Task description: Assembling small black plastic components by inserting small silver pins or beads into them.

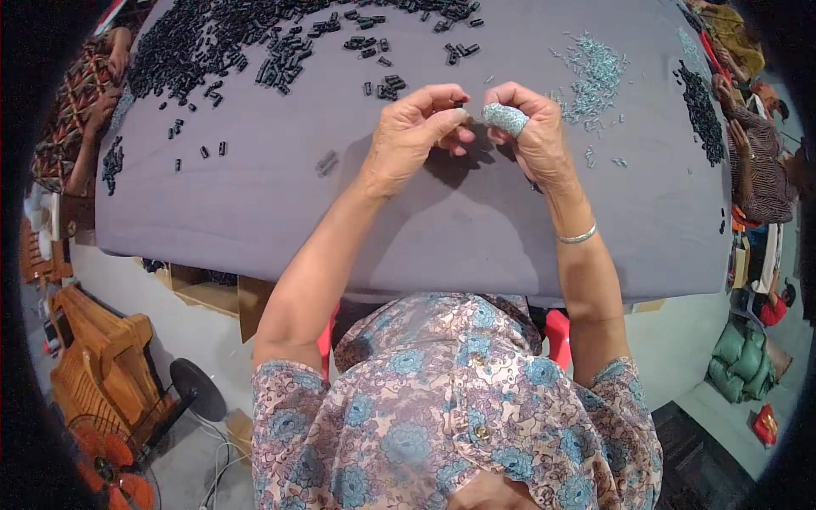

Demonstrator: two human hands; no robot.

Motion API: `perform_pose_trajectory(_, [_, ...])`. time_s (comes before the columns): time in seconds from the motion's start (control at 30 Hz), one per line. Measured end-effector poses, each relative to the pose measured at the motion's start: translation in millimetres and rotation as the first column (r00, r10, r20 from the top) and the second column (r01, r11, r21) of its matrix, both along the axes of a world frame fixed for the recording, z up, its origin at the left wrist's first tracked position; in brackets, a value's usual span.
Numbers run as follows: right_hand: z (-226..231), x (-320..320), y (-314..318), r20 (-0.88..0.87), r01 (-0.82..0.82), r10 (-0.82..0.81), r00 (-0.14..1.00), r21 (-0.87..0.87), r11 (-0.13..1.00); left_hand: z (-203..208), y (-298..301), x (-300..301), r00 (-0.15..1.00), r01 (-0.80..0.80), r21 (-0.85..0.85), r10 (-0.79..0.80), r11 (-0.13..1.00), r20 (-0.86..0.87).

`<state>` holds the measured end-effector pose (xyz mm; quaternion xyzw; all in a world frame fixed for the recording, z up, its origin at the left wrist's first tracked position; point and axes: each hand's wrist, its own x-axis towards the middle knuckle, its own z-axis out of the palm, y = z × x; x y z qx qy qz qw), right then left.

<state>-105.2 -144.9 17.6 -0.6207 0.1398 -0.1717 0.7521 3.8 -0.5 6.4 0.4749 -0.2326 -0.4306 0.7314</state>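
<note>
My left hand [416, 132] is closed in a pinch on a small black cylindrical piece [460, 104], mostly hidden by the fingers. Close beside it, my right hand [534, 136] has its fingers bent together, and a pale speckled wrapping [506, 120] covers its thumb or a finger. Whatever is pinched there is too small to make out. Both hands are held above the grey cloth-covered table [442, 229]. Loose black pieces [387, 87] lie just beyond my left hand. Past my right hand spreads a heap of small silvery pins [592, 76].
A large heap of black pieces [200, 51] covers the far left. Two greyish pieces [326, 163] lie left of my hands. Other people's hands [104, 106] are at the left edge; another person [761, 157] sits right. A fan [110, 463] and wooden chair [102, 357] stand lower left.
</note>
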Motion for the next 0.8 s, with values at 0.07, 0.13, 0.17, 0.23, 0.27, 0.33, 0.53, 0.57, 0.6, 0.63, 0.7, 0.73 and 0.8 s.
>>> perform_pose_trajectory(0.07, [0.5, 0.0, 1.0, 0.006, 0.002, -0.002, 1.000, 0.007, 1.000, 0.2, 1.7, 1.2, 1.000, 0.008, -0.007, -0.008, 1.000, -0.025])
perform_pose_trajectory(0.13, [-0.2, 0.0, 1.2, 0.009, 0.002, -0.002, 1.000, 0.014, 1.000, 0.9, 2.8, 3.0, 0.999, 0.016, -0.016, -0.017, 1.000, -0.049])
perform_pose_trajectory(0.17, [-0.8, -0.1, 1.4, 0.011, 0.001, -0.002, 1.000, 0.021, 1.000, 1.3, 3.0, 4.1, 0.997, 0.022, -0.020, -0.023, 1.000, -0.080])
perform_pose_trajectory(0.23, [-1.1, -0.2, 1.9, 0.026, 0.006, -0.007, 1.000, 0.028, 1.000, 2.0, 2.7, 5.5, 0.993, 0.027, -0.024, -0.030, 0.999, -0.111])
perform_pose_trajectory(0.27, [-1.0, -0.3, 2.5, 0.040, 0.010, -0.012, 0.999, 0.035, 0.999, 2.3, 2.4, 6.1, 0.991, 0.032, -0.024, -0.034, 0.999, -0.126])
perform_pose_trajectory(0.33, [-0.1, -0.7, 4.2, 0.050, 0.016, -0.018, 0.999, 0.033, 0.999, 3.6, 1.3, 5.5, 0.989, 0.038, -0.023, -0.041, 0.999, -0.142])
perform_pose_trajectory(0.53, [4.7, 0.0, 12.6, 0.014, 0.052, -0.051, 0.999, -0.046, 0.998, -1.6, 1.0, 6.6, 0.973, -0.053, -0.068, 0.036, 0.996, -0.228])
perform_pose_trajectory(0.57, [5.5, 0.0, 13.9, 0.007, 0.064, -0.063, 0.998, -0.082, 0.995, -1.4, 1.0, 6.7, 0.971, -0.038, -0.092, 0.016, 0.995, -0.237])
perform_pose_trajectory(0.6, [4.8, 0.3, 14.9, 0.007, 0.065, -0.065, 0.998, -0.082, 0.995, -1.0, 0.8, 6.6, 0.969, -0.024, -0.115, -0.005, 0.993, -0.246])
perform_pose_trajectory(0.63, [3.6, 0.4, 15.9, 0.017, 0.077, -0.075, 0.997, -0.090, 0.993, -0.5, 0.4, 6.2, 0.969, -0.023, -0.115, -0.006, 0.993, -0.246])
perform_pose_trajectory(0.7, [2.7, 0.4, 16.4, 0.028, 0.086, -0.084, 0.996, -0.096, 0.992, 0.9, 0.6, 5.0, 0.977, -0.024, -0.063, 0.011, 0.998, -0.212])
perform_pose_trajectory(0.73, [2.6, 0.2, 15.8, 0.027, 0.085, -0.084, 0.996, -0.057, 0.995, 1.5, 0.9, 4.2, 0.977, -0.025, -0.061, 0.011, 0.998, -0.212])
perform_pose_trajectory(0.8, [1.7, 0.1, 15.1, 0.025, 0.086, -0.085, 0.996, -0.018, 0.996, 2.1, 0.6, 2.3, 0.986, -0.006, -0.030, 0.001, 1.000, -0.169])
